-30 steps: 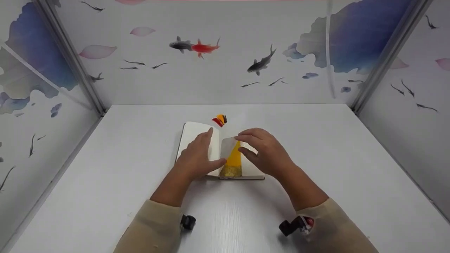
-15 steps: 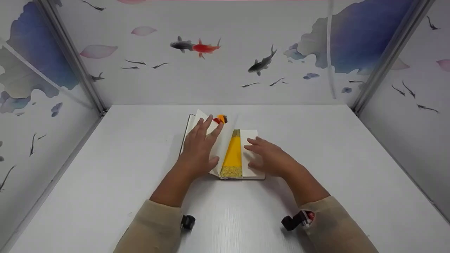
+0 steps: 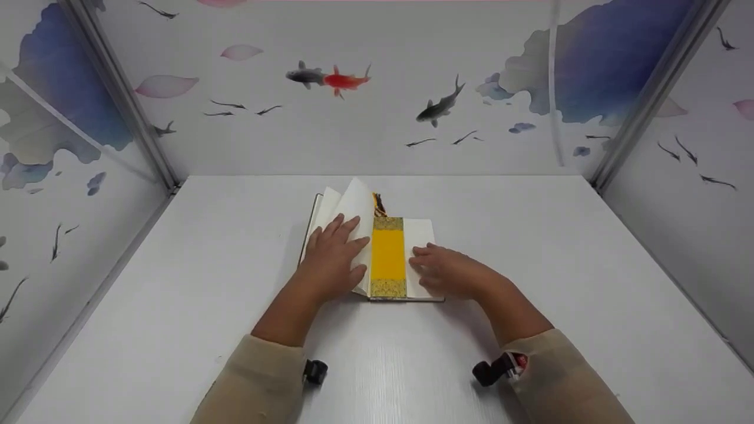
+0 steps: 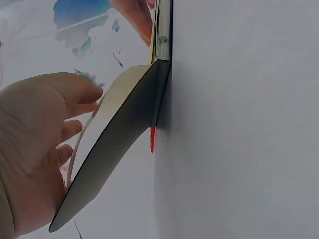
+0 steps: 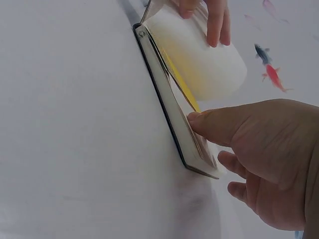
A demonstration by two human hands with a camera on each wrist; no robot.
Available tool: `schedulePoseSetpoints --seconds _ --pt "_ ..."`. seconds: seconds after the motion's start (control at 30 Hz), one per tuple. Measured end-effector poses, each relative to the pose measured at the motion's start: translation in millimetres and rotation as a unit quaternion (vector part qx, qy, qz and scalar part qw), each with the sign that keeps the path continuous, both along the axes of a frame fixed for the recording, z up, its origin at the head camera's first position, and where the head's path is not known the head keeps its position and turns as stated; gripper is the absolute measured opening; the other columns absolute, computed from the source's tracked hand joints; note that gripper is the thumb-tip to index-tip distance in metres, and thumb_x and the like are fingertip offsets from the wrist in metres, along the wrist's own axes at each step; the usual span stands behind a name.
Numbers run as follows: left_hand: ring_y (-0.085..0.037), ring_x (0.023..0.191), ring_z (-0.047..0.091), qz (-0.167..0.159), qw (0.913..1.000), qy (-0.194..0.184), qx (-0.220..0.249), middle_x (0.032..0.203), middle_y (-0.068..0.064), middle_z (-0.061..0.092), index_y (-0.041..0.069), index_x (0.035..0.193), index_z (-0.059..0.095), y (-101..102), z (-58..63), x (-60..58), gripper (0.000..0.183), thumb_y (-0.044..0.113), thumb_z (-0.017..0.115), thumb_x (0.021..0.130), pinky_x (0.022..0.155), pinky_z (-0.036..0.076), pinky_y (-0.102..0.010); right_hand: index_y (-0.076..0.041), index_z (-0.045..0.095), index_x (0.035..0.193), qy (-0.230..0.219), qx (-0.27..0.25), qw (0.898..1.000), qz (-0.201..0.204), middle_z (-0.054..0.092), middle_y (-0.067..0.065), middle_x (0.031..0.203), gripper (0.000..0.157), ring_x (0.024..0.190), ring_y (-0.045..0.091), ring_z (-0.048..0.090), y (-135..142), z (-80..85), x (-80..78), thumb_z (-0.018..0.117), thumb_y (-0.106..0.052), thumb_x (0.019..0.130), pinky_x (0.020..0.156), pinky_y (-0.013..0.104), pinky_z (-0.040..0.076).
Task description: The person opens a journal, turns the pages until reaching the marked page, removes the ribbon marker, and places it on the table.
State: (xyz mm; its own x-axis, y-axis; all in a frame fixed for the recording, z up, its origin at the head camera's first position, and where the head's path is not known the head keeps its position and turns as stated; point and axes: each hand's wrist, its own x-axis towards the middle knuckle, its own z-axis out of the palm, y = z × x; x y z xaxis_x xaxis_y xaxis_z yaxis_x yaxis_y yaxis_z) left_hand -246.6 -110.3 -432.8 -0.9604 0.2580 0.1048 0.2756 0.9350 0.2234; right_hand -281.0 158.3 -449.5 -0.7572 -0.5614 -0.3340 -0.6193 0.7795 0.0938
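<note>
An open notebook [image 3: 420, 234] lies on the white table with blank pages. Flat on its right side, along the spine, is a yellow bookmark [image 3: 389, 254] with patterned gold ends; its dark and orange tassel [image 3: 380, 205] sticks out past the top edge. My left hand [image 3: 333, 259] rests on the left pages, fingers spread, while a page [image 3: 355, 197] stands partly raised beyond them. In the left wrist view the left cover [image 4: 117, 134] tilts up off the table. My right hand [image 3: 456, 272] touches the right page with relaxed fingers, its thumb [image 5: 207, 122] near the bookmark's edge.
White panels [image 3: 377, 147] printed with fish and petals enclose the back and both sides of the table [image 3: 177, 306]. Metal posts [image 3: 612, 135] stand at the corners. A small black camera [image 3: 316, 372] sits on the left sleeve, another camera [image 3: 489, 373] on the right.
The left pages have turned leftward, uncovering the whole bookmark, which now lies straight and flat. My left hand went up, then back down onto the pages. My right hand moved right and lower.
</note>
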Motion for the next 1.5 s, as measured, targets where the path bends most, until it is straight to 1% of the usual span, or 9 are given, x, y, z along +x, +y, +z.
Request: schedulePoseSetpoints --seconds 0.03,0.1,0.13,0.3,0.5,0.83,1.1,1.37,1.5 --pt "-0.025 0.17 0.012 0.002 1.0 -0.003 -0.002 0.18 0.006 0.024 0.032 0.16 0.052 -0.6 -0.6 -0.7 0.064 0.043 0.071 0.1 0.137 0.012 -0.061 -0.018 0.053 0.16 -0.027 -0.043 0.998 -0.042 0.037 0.0 0.175 0.051 0.166 0.027 0.03 -0.1 -0.6 0.0 0.06 -0.025 0.11 0.134 0.049 0.03" --pt "-0.027 0.17 0.012 0.006 0.9999 -0.006 -0.009 0.18 0.003 0.024 0.031 0.161 0.051 -2.0 -1.6 -2.0 0.07 0.048 0.075 0.097 0.136 0.012 -0.062 -0.021 0.046 0.164 -0.07 -0.145 0.979 -0.126 0.034 -0.002 0.177 0.056 0.167 0.027 0.027 -0.1 -1.7 0.2 0.058 -0.031 0.11 0.134 0.05 0.027" --pt "-0.028 0.17 0.013 0.01 0.9998 -0.008 -0.015 0.18 0.002 0.024 0.03 0.162 0.05 -2.6 -2.0 -2.5 0.073 0.049 0.077 0.096 0.136 0.012 -0.063 -0.022 0.047 0.164 -0.074 -0.156 0.976 -0.133 0.034 -0.002 0.177 0.056 0.167 0.027 0.027 0.0 -2.1 0.3 0.058 -0.031 0.11 0.134 0.051 0.027" --pt "-0.03 0.17 0.013 0.027 0.9985 -0.032 -0.036 0.181 -0.001 0.023 0.028 0.163 0.048 -4.8 -3.6 -3.1 0.077 0.048 0.079 0.095 0.135 0.009 -0.066 -0.021 0.048 0.163 -0.077 -0.167 0.974 -0.129 0.034 -0.001 0.176 0.055 0.166 0.028 0.029 1.9 -2.9 0.9 0.059 -0.03 0.11 0.134 0.051 0.028" --pt "-0.034 0.168 0.02 0.045 0.9925 -0.099 -0.056 0.178 -0.004 0.031 0.027 0.163 0.048 -4.3 -2.4 0.5 0.07 0.046 0.071 0.1 0.133 0.004 -0.071 -0.026 0.046 0.163 -0.092 -0.192 0.966 -0.148 0.032 -0.007 0.177 0.057 0.168 0.024 0.024 3.1 -0.7 4.3 0.062 -0.032 0.109 0.136 0.053 0.023" --pt "-0.03 0.168 0.022 0.046 0.973 -0.226 0.006 0.181 -0.005 0.023 0.023 0.169 0.036 -9.1 -8.4 3.4 0.074 0.043 0.066 0.104 0.137 0.02 -0.054 -0.028 0.045 0.164 -0.097 -0.188 0.965 -0.155 0.03 -0.008 0.178 0.058 0.169 0.025 0.022 3.4 1.7 5.8 0.062 -0.034 0.109 0.136 0.055 0.021" --pt "-0.031 0.168 0.022 0.051 0.969 -0.241 0.013 0.18 -0.005 0.025 0.024 0.168 0.037 -9.8 -11.4 1.3 0.077 0.045 0.069 0.102 0.137 0.019 -0.056 -0.028 0.052 0.16 -0.096 -0.205 0.958 -0.177 0.035 -0.008 0.176 0.055 0.167 0.025 0.026 -0.9 -0.7 4.2 0.062 -0.032 0.106 0.136 0.056 0.022" --pt "-0.032 0.168 0.023 0.058 0.9694 -0.238 0.004 0.18 -0.005 0.026 0.026 0.168 0.038 -7.2 -10.1 4.0 0.076 0.045 0.07 0.102 0.136 0.02 -0.058 -0.023 0.065 0.148 -0.073 -0.258 0.934 -0.235 0.055 0.002 0.163 0.044 0.155 0.03 0.046 -13.9 -2.2 -1.0 0.062 -0.039 0.107 0.131 0.057 0.034" --pt "-0.033 0.168 0.023 0.055 0.9703 -0.236 -0.006 0.18 -0.006 0.026 0.024 0.168 0.038 -5.3 -7.8 5.5 0.075 0.044 0.07 0.102 0.136 0.02 -0.058 -0.025 0.059 0.153 -0.016 -0.25 0.942 -0.225 0.053 0.004 0.164 0.055 0.153 0.033 0.048 -28.0 -1.0 -3.1 0.063 -0.051 0.105 0.129 0.059 0.035"
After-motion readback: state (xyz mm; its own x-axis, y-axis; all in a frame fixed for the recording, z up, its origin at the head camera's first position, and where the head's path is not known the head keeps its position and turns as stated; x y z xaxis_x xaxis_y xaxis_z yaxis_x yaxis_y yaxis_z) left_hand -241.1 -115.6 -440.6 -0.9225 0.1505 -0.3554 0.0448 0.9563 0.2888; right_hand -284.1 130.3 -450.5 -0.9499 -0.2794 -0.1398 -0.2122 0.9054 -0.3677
